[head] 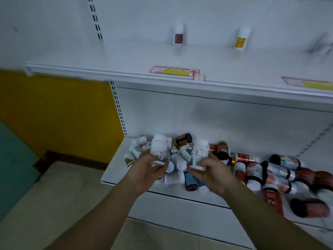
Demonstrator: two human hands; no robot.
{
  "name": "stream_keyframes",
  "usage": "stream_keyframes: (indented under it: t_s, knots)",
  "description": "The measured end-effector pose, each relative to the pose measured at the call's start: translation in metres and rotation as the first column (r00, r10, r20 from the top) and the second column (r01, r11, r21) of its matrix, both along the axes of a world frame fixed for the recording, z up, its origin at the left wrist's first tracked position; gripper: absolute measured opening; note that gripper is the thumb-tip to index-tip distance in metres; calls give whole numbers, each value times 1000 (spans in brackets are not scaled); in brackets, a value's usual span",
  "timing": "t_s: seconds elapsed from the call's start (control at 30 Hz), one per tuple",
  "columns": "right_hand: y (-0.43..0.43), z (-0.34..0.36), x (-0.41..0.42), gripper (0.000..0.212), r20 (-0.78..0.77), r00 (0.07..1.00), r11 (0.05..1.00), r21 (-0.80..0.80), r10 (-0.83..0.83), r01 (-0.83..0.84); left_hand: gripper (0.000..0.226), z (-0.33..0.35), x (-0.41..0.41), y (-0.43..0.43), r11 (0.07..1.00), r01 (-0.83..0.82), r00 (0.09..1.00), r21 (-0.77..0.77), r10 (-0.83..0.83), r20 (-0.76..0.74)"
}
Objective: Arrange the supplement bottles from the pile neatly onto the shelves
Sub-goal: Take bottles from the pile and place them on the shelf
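Observation:
A pile of supplement bottles (252, 170) lies jumbled on the bottom shelf (115, 170), white ones at the left and brown, red-labelled ones at the right. My left hand (149, 168) holds a white bottle (159, 147) upright above the pile. My right hand (210, 170) grips another white bottle with a teal-marked label (199, 152), tilted slightly. On the upper shelf (126, 69) stand two white bottles far apart: one with a dark red label (178, 36) and one with a yellow label (241, 38).
Price tags (174, 71) sit on the upper shelf's front edge, another (306, 83) at the right. A slotted upright (119, 109) marks the unit's left side. A yellow wall (54, 114) and tan floor (54, 204) lie to the left.

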State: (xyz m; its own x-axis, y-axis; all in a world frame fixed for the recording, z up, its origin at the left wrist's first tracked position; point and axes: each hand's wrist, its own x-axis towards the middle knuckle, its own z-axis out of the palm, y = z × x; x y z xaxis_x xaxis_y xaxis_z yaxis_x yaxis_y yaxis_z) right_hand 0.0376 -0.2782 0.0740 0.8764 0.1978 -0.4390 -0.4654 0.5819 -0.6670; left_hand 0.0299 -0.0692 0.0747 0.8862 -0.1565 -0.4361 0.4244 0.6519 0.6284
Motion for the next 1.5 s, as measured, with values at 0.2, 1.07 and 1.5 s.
stream_keyframes:
  t_s: [0.2, 1.07, 1.5]
  knots:
    - [36, 34, -46, 29, 40, 999, 994, 107, -30, 26, 33, 36, -22, 17, 980, 190, 982, -53, -190, -1]
    - [-135, 94, -157, 24, 228, 931, 943, -107, -285, 314, 53, 100, -101, -180, 927, 374, 916, 29, -374, 146]
    - [-361, 180, -258, 26, 432, 667, 683, -146, -607, 716, 38, 171, -164, -426, 823, 560, 737, 97, -548, 396]
